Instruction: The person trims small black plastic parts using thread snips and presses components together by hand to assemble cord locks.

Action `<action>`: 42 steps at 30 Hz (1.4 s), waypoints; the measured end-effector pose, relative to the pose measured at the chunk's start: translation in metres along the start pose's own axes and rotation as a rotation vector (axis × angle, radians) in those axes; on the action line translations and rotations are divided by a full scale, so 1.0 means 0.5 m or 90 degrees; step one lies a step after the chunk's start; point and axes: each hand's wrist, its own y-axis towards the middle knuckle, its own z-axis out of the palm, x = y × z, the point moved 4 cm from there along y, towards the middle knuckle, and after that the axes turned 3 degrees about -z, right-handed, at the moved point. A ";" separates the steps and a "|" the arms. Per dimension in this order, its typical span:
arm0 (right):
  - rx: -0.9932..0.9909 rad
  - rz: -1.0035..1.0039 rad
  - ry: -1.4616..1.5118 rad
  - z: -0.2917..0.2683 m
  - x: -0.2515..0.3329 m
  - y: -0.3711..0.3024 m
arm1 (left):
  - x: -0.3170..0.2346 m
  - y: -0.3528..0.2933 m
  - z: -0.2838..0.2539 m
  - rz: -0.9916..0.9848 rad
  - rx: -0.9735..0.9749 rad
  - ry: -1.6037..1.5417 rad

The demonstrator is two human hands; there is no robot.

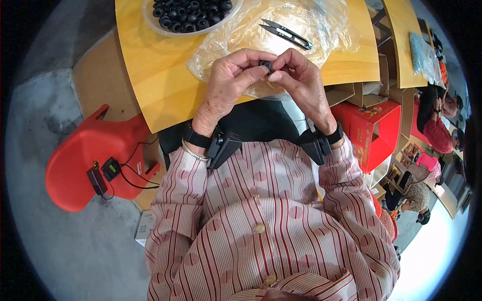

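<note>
A small black rounded part (265, 64) with a hole is held over the near side of the table, between my two hands. My left hand (228, 83) pinches it from the left between thumb and index finger. From the other side my right hand (304, 83) closes thumb and index finger on its right edge; the fingertips hide that part of it. Just beyond the hands, black thread snips (286, 34) lie on a clear plastic bag (221, 52). A translucent white bowl (183, 34) at the far left is heaped with similar black rounded parts (188, 15).
Everything here lies on the yellow tabletop (160, 75). A red plastic chair (75, 165) at left carries small black devices with cables (111, 169). To the right stand a red box (369, 133) and another yellow table (404, 40). Several people sit farther right.
</note>
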 end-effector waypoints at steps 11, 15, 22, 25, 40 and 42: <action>-0.049 -0.006 0.010 0.005 0.002 -0.003 | -0.010 0.003 0.006 0.035 -0.002 0.057; -0.068 -0.034 0.006 0.012 0.004 0.000 | 0.003 0.005 0.000 0.030 -0.016 0.056; -0.131 -0.237 -0.282 0.008 0.027 -0.007 | -0.006 0.007 0.006 0.044 -0.042 -0.027; -0.136 -0.285 -0.256 0.007 0.025 -0.005 | -0.005 0.007 0.002 0.044 -0.047 -0.064; -0.152 -0.141 -0.165 0.023 0.014 -0.001 | -0.004 0.002 0.002 0.093 -0.072 0.062; -0.132 -0.148 -0.204 0.019 0.014 0.000 | -0.006 0.000 0.002 0.098 -0.077 0.073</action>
